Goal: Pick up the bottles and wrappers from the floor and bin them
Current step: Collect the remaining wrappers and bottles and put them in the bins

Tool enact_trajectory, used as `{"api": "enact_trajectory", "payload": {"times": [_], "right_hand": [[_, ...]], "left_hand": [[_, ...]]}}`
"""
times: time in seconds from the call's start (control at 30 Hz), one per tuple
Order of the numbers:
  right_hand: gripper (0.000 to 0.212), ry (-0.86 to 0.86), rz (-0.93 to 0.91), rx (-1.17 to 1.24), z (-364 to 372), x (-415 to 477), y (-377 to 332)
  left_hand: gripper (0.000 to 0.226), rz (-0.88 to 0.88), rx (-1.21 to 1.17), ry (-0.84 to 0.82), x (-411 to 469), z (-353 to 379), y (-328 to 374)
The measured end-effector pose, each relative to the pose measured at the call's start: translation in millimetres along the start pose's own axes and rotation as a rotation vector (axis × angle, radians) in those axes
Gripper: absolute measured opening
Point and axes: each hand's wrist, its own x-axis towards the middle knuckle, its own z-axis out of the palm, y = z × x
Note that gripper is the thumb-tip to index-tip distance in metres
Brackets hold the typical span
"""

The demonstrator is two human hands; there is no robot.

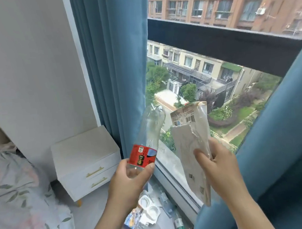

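My left hand grips a clear empty plastic bottle with a red label, held up and tilted to the right in front of the window. My right hand pinches a crumpled silver-beige wrapper with a barcode, raised beside the bottle. Down on the grey floor by the window lie two white plastic cups, a blue wrapper, a clear bottle and a green-labelled bottle.
A white nightstand with gold handles stands at the wall, left of the litter. A bed with floral bedding fills the lower left. Blue curtains hang on both sides of the window. No bin is in view.
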Motion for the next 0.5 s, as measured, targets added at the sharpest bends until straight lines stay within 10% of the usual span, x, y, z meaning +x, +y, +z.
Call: {"api": "enact_trajectory", "payload": {"times": [0.5], "right_hand": [[0.007,0.244,0.002,0.098,-83,16,-7]], "left_hand": [[0.059,0.226,-0.076,-0.182,19,68,79]]}}
